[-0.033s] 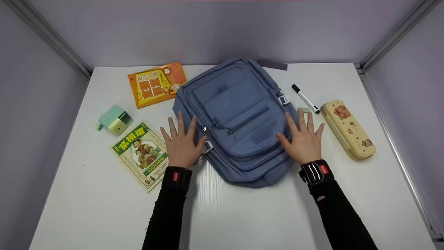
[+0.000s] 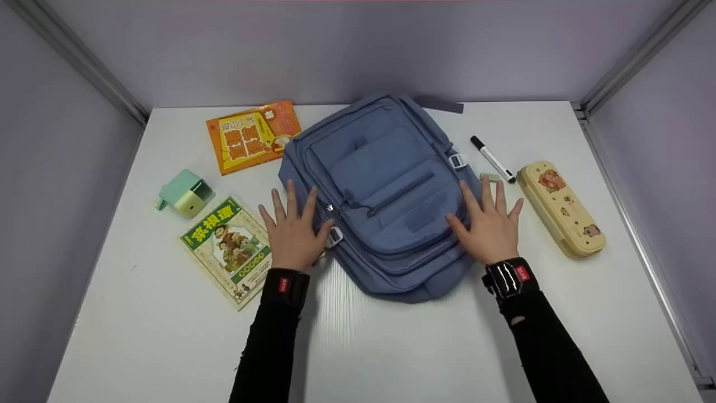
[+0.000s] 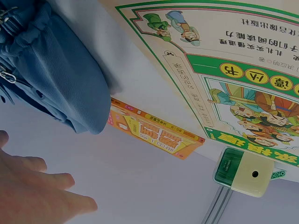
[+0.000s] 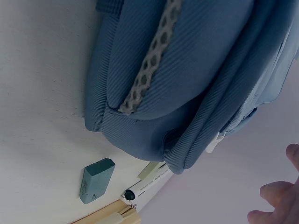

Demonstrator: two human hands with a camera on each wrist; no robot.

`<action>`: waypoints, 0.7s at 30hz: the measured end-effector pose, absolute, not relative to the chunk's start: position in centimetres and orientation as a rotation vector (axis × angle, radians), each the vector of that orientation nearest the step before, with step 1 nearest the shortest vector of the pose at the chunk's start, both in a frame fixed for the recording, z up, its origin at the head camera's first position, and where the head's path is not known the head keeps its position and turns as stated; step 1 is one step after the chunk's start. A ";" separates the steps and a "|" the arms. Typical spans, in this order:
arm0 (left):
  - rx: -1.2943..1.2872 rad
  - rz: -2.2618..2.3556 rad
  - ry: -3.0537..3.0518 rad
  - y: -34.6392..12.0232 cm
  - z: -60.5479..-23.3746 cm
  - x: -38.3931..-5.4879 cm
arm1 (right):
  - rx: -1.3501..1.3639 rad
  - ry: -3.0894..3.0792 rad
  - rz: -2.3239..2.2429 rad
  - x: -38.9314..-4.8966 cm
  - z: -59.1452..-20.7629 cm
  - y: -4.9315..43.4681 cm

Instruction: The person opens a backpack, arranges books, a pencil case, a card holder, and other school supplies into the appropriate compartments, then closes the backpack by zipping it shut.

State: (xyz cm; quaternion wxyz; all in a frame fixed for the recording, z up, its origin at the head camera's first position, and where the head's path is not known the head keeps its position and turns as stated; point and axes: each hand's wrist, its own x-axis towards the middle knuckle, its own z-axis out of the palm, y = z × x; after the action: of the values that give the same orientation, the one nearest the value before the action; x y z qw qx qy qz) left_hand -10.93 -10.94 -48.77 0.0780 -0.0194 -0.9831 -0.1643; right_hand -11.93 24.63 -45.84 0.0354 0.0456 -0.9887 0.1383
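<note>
A blue fabric backpack (image 2: pixel 386 196) lies on the flat white counter (image 2: pixel 391 352). Your left hand (image 2: pixel 296 235) is at its left edge, your right hand (image 2: pixel 491 229) at its right, fingers spread wide and gripping nothing; contact is unclear. A long cream pencil case (image 2: pixel 562 210) lies right of the backpack.

Left of the backpack (image 2: pixel 391 196) lie book (image 2: pixel 232 252) and sharpener (image 2: pixel 186 193); right, marker (image 2: pixel 493 159), pencil case (image 2: pixel 562 210) and, seemingly, an eraser (image 4: pixel 97 180).
</note>
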 end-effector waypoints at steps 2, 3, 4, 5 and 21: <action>-0.055 -0.494 -2.952 -10.9 -48.7 -10.9 | 0.142 -3.041 0.429 -11.9 -45.8 24.6; -0.053 -0.492 -2.957 -10.9 -48.7 -10.9 | 0.144 -3.043 0.429 -11.9 -45.8 24.6; -0.050 -0.489 -2.965 -10.9 -48.6 -10.9 | 0.145 -3.046 0.427 -11.8 -45.8 24.6; -0.049 -0.494 -2.973 -10.9 -48.6 -10.9 | 0.147 -3.050 0.426 -11.7 -45.8 24.5; -0.262 -0.282 -3.172 -11.7 -48.6 -13.4 | 0.746 -2.953 0.469 -3.6 -46.9 13.5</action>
State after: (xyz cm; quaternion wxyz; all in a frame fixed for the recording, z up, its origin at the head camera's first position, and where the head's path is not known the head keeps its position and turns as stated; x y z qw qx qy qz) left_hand -13.40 -11.68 -48.63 -0.0267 -0.0820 -0.9924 -0.0882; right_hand -3.63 13.47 -46.92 0.0300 0.2419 -0.9579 0.1521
